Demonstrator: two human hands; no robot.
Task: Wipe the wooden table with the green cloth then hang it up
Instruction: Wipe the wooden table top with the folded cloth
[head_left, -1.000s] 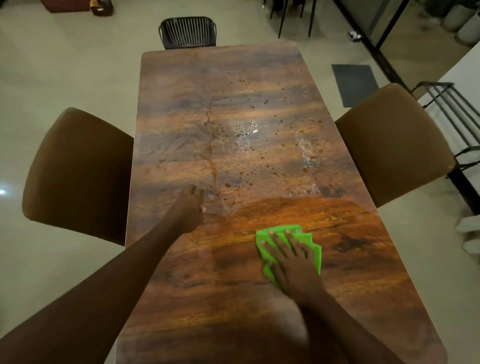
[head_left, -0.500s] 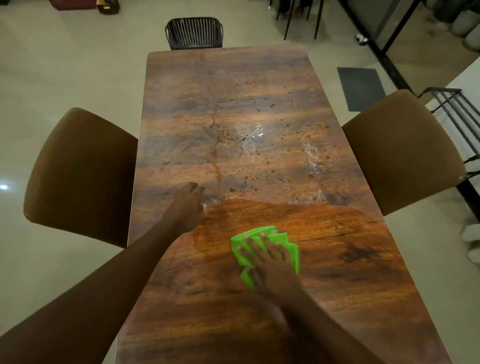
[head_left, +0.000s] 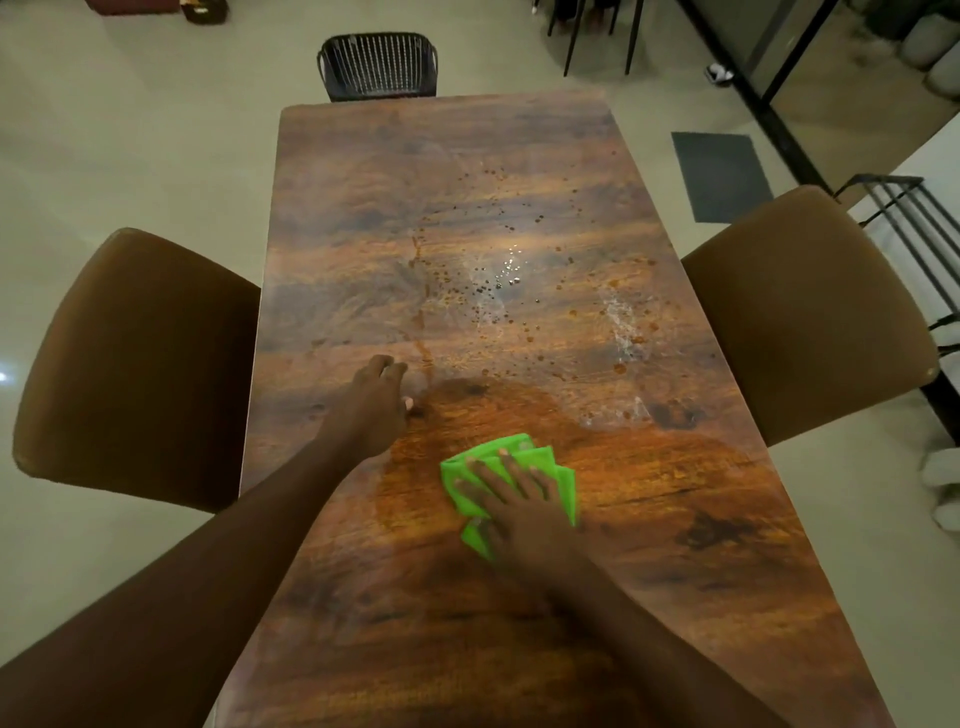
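The fingers of the right hand lie straight and spread, pressing flat on the folded green cloth. The cloth sits on the near half of the wooden surface, a little right of its middle. Just to the left, the left hand rests on the wood with its fingers curled in, holding nothing. Beyond both hands, brown droplets speckle the middle. A brown chair stands at the left edge.
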